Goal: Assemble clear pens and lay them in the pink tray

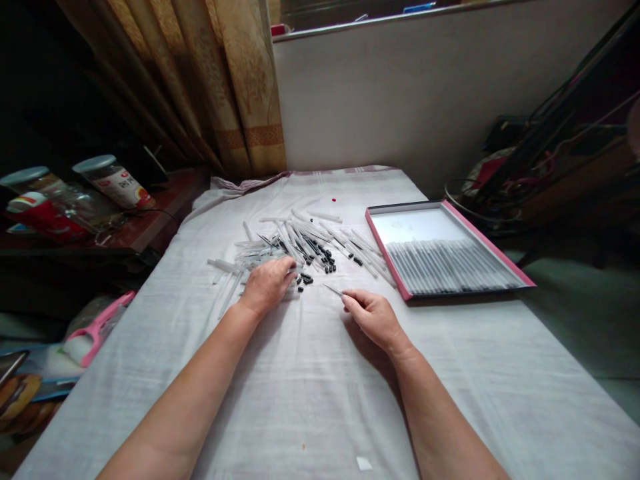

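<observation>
A heap of clear pen barrels point(300, 240) and small black caps point(320, 257) lies on a white cloth point(310, 387). My left hand point(267, 283) rests palm down at the heap's near edge, fingers curled over some barrels. My right hand point(373, 319) is closed in a pinch on a thin pen refill point(333, 290), which points left toward the heap. A pink-rimmed tray point(387, 257) to the right holds a row of assembled pens point(447, 267).
Plastic jars point(113, 179) stand on a dark side table at the left. A pink tool point(95, 330) lies below it. A curtain point(225, 87) hangs at the back, cables and clutter point(540, 167) at the right. A small red bit point(333, 199) lies on the cloth.
</observation>
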### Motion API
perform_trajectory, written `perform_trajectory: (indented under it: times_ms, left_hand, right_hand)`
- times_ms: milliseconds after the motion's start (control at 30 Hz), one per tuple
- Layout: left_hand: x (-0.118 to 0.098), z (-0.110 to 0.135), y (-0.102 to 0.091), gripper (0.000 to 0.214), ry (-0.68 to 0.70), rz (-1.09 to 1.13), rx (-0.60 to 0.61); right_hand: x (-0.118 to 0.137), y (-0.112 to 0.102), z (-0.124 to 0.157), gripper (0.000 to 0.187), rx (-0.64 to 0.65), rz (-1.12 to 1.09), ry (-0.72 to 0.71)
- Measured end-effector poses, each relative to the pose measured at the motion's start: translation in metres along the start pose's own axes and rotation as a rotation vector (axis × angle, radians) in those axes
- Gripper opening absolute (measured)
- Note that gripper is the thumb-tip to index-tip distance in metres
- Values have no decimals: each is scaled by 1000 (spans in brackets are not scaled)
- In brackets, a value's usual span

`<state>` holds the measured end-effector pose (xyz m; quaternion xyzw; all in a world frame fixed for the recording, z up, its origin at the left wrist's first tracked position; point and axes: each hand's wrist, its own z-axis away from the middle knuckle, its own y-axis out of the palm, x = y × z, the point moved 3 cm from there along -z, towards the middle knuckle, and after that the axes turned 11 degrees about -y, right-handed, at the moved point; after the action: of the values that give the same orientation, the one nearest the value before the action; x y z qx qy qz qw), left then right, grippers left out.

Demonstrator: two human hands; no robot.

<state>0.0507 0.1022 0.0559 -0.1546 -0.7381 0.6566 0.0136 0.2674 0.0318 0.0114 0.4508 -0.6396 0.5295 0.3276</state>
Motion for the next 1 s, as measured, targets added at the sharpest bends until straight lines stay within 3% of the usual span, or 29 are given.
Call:
perform_trajectory:
  times_ms: [133, 267, 533, 1000]
  left_hand:
    - [-1, 46, 8, 15, 20, 418, -92]
    - [0, 72, 21, 17, -80, 624, -83]
    - [1, 77, 29, 18, -144, 736, -17]
    - [-2, 79, 40, 16, -87, 751, 122]
  right_hand:
    - [5, 5, 3, 32, 46, -25, -33]
    - [9, 12, 6, 29, 168, -11, -58]
    - [15, 15, 9, 27, 276, 69, -95]
    - [19, 15, 10, 28, 388, 179, -162]
